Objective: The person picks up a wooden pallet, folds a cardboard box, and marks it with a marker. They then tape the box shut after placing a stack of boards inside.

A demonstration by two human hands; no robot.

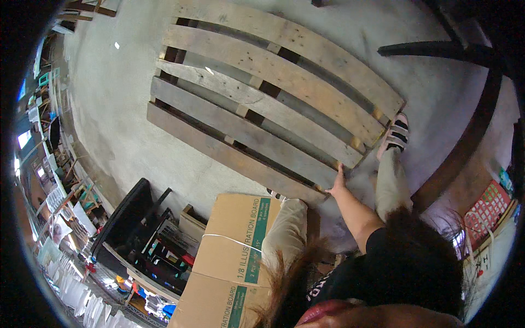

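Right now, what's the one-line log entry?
right hand: touching wooden pallet | grip: unclear | left hand: out of view | cardboard carton: strapped

The person's bare right forearm [356, 210] slants toward eleven o'clock. The right hand [338, 185] spreads two digits, toward twelve and nine; the others are hidden. The right foot [397, 134] is planted one-to-two o'clock from it.

We wear a black short-sleeved shirt [415, 268] with white print on its front, loose pale beige trousers [392, 183] with creased legs, and a sandal [397, 135] with broad black straps. Our long hair [292, 279] falls in loose strands.
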